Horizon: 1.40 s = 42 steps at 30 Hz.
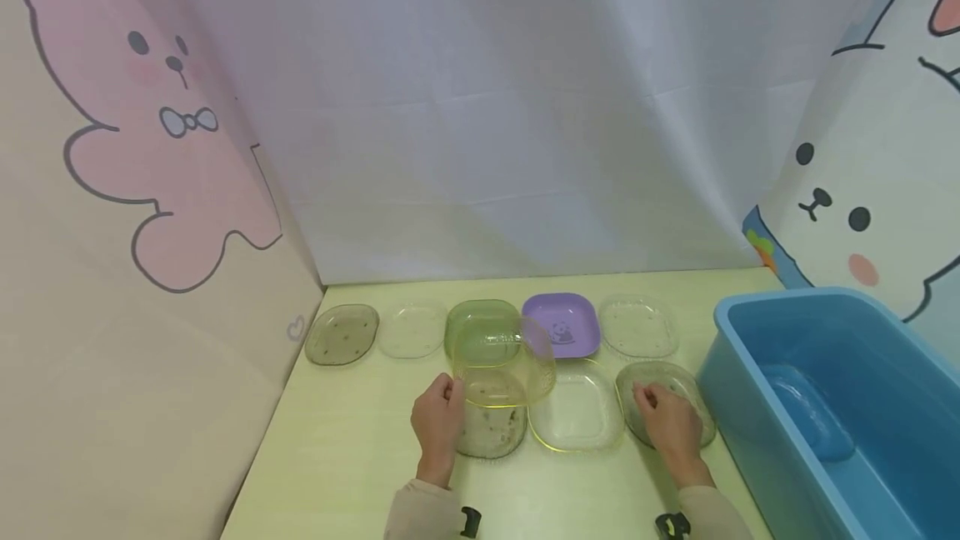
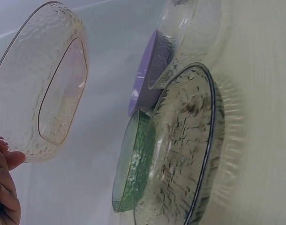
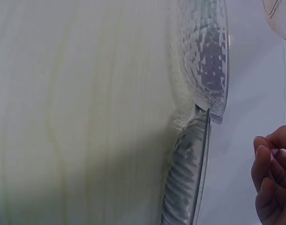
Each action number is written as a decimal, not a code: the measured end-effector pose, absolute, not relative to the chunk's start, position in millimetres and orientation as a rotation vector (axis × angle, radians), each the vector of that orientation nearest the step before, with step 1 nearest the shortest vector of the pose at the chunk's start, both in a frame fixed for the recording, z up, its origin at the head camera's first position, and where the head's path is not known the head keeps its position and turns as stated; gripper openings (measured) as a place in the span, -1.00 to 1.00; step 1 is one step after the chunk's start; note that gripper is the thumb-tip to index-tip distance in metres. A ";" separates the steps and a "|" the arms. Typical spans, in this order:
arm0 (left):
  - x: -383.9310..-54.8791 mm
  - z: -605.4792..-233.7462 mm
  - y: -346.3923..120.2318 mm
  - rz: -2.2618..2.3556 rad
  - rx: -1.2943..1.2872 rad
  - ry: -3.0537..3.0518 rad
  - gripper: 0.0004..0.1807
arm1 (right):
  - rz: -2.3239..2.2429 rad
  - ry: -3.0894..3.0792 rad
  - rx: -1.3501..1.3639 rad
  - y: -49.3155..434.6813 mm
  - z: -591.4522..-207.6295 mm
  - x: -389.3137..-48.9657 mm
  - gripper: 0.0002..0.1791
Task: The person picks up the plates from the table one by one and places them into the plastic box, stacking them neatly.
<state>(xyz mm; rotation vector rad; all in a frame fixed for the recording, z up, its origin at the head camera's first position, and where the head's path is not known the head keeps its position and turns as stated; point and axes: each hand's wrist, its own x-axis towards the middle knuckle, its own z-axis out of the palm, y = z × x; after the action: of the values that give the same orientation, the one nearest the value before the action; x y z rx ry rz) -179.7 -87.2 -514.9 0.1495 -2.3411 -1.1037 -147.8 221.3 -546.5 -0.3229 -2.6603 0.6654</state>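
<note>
My left hand (image 1: pixel 438 417) pinches the rim of a clear yellowish plastic dish (image 1: pixel 542 382), raised over the table and tilted. In the left wrist view, fingertips grip the lower edge of this yellowish dish (image 2: pixel 26 93). Below it are a grey-tinted dish (image 1: pixel 491 433) and a green dish (image 1: pixel 480 315). My right hand (image 1: pixel 670 427) hovers above another grey-tinted dish (image 1: pixel 637 382), its fingers loosely curled. Nothing shows between the fingers of the right hand (image 3: pixel 276 176) in the right wrist view. Between the hands lies a clear dish with a yellow rim (image 1: pixel 576 411).
Along the back sit a dark grey dish (image 1: pixel 342 334), two clear dishes (image 1: pixel 412 329) and a purple dish with a panda print (image 1: pixel 562 319). A large blue tub (image 1: pixel 757 382) stands at the right. Cloth walls (image 1: pixel 487 148) enclose the table (image 1: pixel 337 457).
</note>
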 end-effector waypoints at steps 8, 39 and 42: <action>-173.5 -522.7 -76.6 -1.116 0.119 -2.337 -0.65 | 0.667 -2.621 -0.267 216.1 -542.9 -151.1 -0.78; -165.3 -531.7 -67.6 -1.067 -0.033 -2.135 -0.65 | 1.340 -2.802 -0.180 139.9 -512.6 -166.2 -0.42; -165.6 -532.5 -67.2 -1.047 -0.051 -2.124 -0.66 | 1.299 -2.784 -0.128 139.0 -513.3 -167.4 -0.44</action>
<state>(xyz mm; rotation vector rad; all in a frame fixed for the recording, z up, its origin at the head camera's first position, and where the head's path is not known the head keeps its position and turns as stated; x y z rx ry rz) -165.6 -67.2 -532.5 -0.0512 -2.1244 -1.0466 -167.4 139.0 -513.3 -0.1281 -2.7842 1.2992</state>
